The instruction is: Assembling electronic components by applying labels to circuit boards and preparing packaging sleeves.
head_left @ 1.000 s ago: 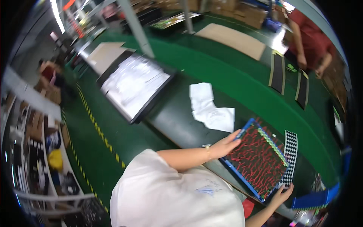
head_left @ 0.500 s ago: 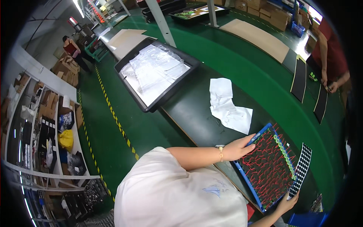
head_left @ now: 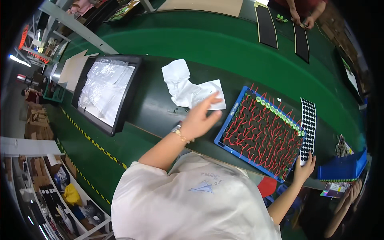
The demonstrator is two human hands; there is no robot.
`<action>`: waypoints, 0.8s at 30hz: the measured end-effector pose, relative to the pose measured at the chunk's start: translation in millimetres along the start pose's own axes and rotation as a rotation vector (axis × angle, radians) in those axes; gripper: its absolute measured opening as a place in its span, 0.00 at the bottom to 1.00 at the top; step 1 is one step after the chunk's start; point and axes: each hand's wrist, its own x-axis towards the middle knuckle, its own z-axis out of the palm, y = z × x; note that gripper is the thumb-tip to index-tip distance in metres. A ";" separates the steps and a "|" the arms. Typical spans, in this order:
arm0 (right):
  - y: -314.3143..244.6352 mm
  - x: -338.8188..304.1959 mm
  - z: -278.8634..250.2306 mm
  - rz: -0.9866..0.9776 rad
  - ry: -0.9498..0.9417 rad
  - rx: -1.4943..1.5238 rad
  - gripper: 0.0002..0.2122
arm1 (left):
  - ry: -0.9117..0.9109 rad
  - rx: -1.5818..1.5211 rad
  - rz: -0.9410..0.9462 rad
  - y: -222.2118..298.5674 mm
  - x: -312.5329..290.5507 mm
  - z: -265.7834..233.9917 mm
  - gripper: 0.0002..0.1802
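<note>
A shallow blue tray (head_left: 231, 127) lies tilted across the table in front of me. Red wire leads stand up from several rows of dark round parts in it, and a row of green-rimmed round parts (head_left: 280, 113) runs along its far edge. My left hand (head_left: 202, 120) is off the tray, fingers spread and holding nothing, over the table beside crumpled white paper (head_left: 176, 74). At the tray's right corner, my right hand (head_left: 304, 170) closes on the lower end of a white sheet of black round stickers (head_left: 308, 120), close against the tray's side.
A black bin (head_left: 134, 76) with clear plastic bags stands at left. A blue box (head_left: 342, 168) is at right, near another person's hands (head_left: 352, 192). Across the green surface, another person's hands (head_left: 302, 21) work by long black strips (head_left: 267, 28). A red stool (head_left: 267, 186) shows below the table edge.
My left hand has let go of the tray's far-left corner and moved left, opening. My view has turned to the right. The right hand stays at the sheet's lower end.
</note>
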 end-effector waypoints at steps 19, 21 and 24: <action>-107.3 4.1 -83.7 -0.198 0.712 1.071 0.36 | -0.154 -0.257 0.248 60.3 20.1 29.7 0.13; -138.1 -4.1 -103.9 -0.457 0.723 0.798 0.38 | -0.285 -0.235 0.322 83.5 18.5 36.3 0.14; -161.8 -21.3 -87.2 -0.950 0.462 0.901 0.33 | -0.626 -0.622 0.080 110.1 8.7 61.0 0.19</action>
